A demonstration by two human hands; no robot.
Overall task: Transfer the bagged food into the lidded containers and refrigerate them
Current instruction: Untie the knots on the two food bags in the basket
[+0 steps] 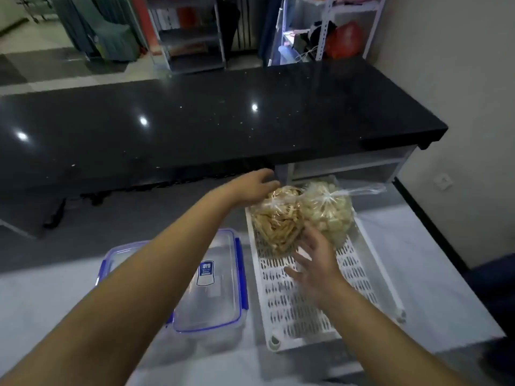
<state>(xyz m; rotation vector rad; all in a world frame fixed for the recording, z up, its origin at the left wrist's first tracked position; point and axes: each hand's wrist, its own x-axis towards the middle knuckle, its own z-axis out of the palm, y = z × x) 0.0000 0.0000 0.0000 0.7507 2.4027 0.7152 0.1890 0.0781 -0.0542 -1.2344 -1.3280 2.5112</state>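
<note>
Left hand reaching forward, fingers relaxed and extended, at the far upper edge of the stick bag; actual contact impossible to tell. Right hand spread open, fingertips at the near side of that bag, gripping nothing. Puff bag just right of the stick bag, touching it, beyond the right hand. Both bags on a white slotted tray. Under the left forearm, two lidded boxes, blue clips, side by side.
</note>
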